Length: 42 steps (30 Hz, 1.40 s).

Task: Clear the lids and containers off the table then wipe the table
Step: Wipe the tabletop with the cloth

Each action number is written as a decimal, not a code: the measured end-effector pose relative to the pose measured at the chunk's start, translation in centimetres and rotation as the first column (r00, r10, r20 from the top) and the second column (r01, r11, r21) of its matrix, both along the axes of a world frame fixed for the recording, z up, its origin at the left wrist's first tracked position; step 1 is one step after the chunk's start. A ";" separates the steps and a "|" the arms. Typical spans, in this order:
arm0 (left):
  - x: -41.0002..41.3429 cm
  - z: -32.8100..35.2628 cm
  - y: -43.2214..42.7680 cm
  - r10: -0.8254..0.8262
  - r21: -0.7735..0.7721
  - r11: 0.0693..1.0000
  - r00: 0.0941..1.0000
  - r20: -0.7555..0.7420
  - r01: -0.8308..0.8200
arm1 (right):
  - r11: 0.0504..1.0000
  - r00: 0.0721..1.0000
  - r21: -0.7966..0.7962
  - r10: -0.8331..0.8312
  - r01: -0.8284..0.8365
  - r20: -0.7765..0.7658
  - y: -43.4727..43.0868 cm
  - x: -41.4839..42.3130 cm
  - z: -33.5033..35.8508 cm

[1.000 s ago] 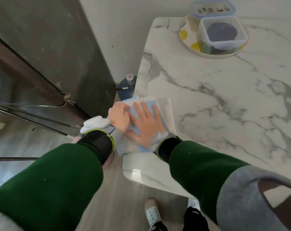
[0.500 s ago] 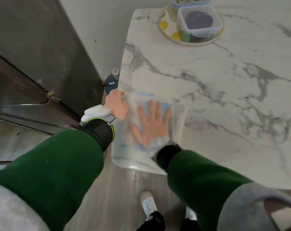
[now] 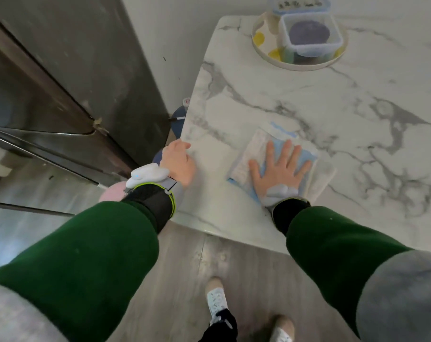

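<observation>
Cloth lies flat under right hand, fingers spread straight, pressing it to the table; unwiped marble ahead and right of them; left hand at edge, fingers hidden.

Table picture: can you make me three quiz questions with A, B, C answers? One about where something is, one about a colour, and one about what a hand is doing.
1. Where is the round tray that holds the clear container?
A. At the far corner of the table
B. On the floor
C. Under a hand

2. What colour are the sleeves?
A. Red
B. Green
C. Yellow

3. What is the right hand doing?
A. Gripping a cup
B. Pressing flat on the cloth
C. Hanging down off the table

Answers:
1 A, because the tray sits on the marble top at the far corner, next to the wall.
2 B, because both arms are in dark green.
3 B, because its fingers are spread straight on top of the cloth.
</observation>
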<state>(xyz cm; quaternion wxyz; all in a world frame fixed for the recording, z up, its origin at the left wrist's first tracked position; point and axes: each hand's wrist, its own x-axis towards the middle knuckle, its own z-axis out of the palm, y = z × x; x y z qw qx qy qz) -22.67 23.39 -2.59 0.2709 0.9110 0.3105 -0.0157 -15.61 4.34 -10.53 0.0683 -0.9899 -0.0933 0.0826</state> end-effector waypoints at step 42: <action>2.7 0.1 -18.7 -0.201 0.036 0.968 0.848 -0.490 0.250 | 0.939 0.946 0.110 0.322 -0.325 0.045 -13.2 -7.3 -0.7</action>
